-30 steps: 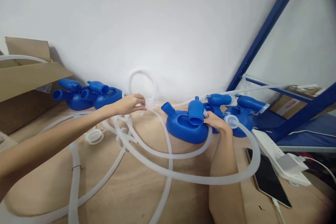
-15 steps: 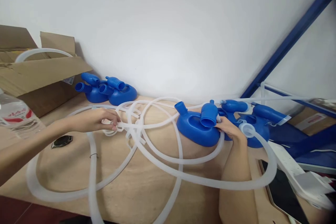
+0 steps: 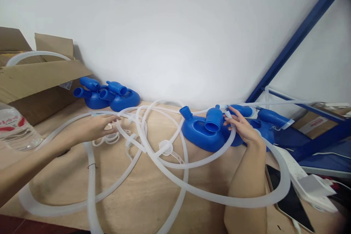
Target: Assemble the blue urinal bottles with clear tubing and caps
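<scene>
My left hand (image 3: 109, 122) is closed at the left of the tubing, its fingertips by a white tube end; what they pinch is too small to make out. Below it lie small clear plastic caps and straps (image 3: 111, 137). My right hand (image 3: 234, 120) grips the end of a translucent tube (image 3: 229, 144) between thumb and fingers, just right of the blue bottle (image 3: 201, 133) with two openings. A clear round cap (image 3: 166, 147) with a strap lies among the looped tubes in the middle.
Two blue bottles (image 3: 126, 100) stand at the back left beside a cardboard box (image 3: 41, 78) and a water bottle (image 3: 16, 128). More blue bottles (image 3: 274, 117), a phone (image 3: 290, 197) and a power strip (image 3: 296, 172) are at the right. Long tubes loop over the wooden table (image 3: 137, 204).
My right hand has lifted slightly with the tube end, which now shows above its fingers. My left hand has shifted left and up. The round cap has come into view mid-table.
</scene>
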The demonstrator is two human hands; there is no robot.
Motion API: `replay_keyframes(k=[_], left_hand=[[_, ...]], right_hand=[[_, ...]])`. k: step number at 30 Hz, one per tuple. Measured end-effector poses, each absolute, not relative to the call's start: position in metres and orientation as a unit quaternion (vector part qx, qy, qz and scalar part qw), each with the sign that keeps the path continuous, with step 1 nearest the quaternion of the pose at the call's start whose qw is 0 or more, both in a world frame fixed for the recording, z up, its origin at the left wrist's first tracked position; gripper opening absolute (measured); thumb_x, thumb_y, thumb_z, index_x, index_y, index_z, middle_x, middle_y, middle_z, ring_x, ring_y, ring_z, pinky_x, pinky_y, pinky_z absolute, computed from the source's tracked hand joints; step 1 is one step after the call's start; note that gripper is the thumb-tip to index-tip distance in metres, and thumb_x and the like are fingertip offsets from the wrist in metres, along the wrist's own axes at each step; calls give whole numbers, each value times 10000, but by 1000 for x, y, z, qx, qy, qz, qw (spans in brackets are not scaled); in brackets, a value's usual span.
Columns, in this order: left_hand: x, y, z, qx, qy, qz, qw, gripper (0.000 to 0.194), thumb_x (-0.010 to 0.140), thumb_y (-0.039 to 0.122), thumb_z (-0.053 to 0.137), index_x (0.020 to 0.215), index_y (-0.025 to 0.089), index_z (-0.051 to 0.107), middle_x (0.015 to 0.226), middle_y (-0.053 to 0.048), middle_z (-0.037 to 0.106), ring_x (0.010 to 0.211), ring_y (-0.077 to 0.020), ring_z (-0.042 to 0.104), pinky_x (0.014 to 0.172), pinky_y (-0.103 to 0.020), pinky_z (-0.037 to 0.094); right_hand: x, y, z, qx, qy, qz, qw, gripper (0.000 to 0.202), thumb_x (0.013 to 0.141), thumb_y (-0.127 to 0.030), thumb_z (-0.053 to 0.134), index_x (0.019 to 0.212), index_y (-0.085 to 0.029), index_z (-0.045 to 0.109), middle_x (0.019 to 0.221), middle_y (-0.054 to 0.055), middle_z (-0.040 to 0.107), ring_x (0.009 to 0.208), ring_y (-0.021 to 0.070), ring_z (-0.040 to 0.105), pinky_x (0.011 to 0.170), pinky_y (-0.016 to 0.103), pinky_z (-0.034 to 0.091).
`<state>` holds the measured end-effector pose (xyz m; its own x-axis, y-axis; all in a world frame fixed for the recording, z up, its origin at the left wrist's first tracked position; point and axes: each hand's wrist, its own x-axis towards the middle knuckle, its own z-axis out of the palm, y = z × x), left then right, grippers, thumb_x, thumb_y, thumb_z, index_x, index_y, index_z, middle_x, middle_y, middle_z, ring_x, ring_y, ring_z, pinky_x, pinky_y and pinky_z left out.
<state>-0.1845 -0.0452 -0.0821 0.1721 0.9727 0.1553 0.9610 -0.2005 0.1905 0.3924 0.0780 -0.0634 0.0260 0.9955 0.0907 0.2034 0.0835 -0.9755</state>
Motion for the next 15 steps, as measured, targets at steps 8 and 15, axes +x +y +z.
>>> replay_keyframes(k=[8, 15], left_hand=[[-96, -19, -94, 748, 626, 143, 169, 633, 989, 686, 295, 1238, 232, 659, 1234, -112, 706, 1169, -317, 640, 1039, -428, 454], [-70, 24, -117, 610, 724, 236, 219, 487, 610, 482, 784, 936, 230, 525, 745, -5, 611, 802, -283, 648, 687, -338, 480]], right_hand=[[391, 47, -15, -410, -530, 368, 645, 745, 704, -187, 814, 1405, -291, 585, 991, 44, 670, 659, 127, 642, 419, 179, 437], [358, 24, 12, -335, -579, 355, 653, 662, 732, -228, 832, 1357, -320, 635, 987, 31, 610, 590, 112, 630, 356, 173, 380]])
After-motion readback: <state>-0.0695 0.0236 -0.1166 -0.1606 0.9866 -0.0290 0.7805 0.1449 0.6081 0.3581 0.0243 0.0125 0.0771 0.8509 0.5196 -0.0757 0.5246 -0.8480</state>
